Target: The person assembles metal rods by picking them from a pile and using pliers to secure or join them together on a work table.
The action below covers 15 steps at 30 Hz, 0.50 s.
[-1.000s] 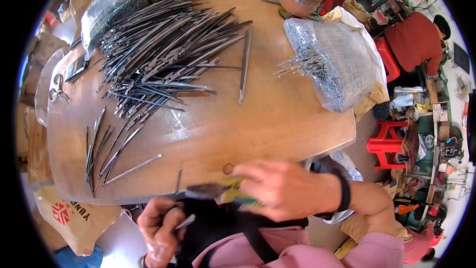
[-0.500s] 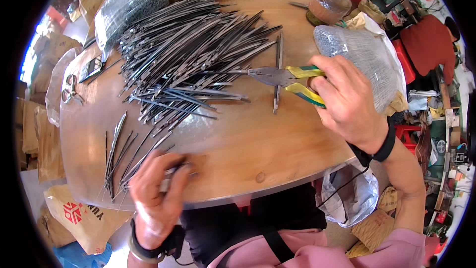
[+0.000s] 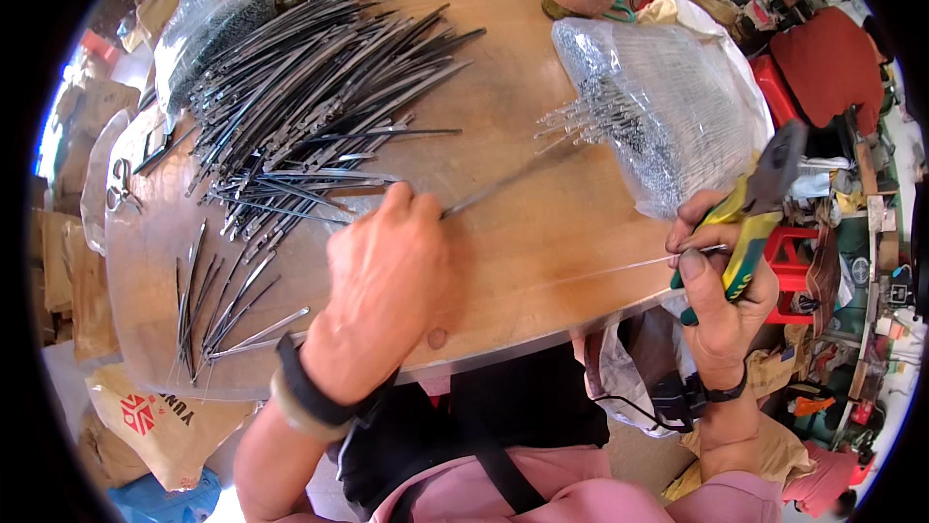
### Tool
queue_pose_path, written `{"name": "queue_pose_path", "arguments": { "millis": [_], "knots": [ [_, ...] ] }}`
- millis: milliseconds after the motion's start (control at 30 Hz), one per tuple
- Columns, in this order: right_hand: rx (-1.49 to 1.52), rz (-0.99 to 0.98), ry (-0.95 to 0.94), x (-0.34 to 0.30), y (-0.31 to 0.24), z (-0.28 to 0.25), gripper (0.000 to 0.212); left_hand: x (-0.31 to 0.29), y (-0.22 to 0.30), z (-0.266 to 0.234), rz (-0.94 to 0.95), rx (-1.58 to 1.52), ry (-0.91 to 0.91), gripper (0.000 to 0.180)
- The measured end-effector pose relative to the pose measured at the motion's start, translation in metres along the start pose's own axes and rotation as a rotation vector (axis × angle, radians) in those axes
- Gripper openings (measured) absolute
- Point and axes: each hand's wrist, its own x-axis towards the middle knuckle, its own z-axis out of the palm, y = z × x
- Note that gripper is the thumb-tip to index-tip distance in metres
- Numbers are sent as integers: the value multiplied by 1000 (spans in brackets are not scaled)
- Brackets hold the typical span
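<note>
Left hand (image 3: 385, 267): closed on a dark metal strip (image 3: 505, 183), over the tabletop (image 3: 542, 242).
Right hand (image 3: 721, 310): gripping pliers (image 3: 770, 186), pinching a thin wire (image 3: 629, 265).
Snag risk: the strip's tip could catch the bagged rods (image 3: 668, 136) (it points their way).

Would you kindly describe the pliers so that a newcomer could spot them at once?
Start at the wooden table and follow its near edge rightward to the person's right hand. The pliers sit in that hand, dark jaws pointing upward. Their yellow-and-green handles set them apart from the plastic-wrapped grey rods nearby.
</note>
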Motion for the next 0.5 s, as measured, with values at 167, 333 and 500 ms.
{"name": "queue_pose_path", "arguments": {
  "millis": [167, 333, 500],
  "knots": [
    [-38, 389, 38, -23, 10, -15, 9, -60, -7, -22, -41, -226, 106, 10],
    [905, 720, 195, -45, 23, -24, 13, -134, -29, -17, -619, -1389, 83, 11],
    [1302, 727, 74, -55, 21, 3, 17, -153, -4, -21, -762, -2161, 216, 36]
  ]
}}
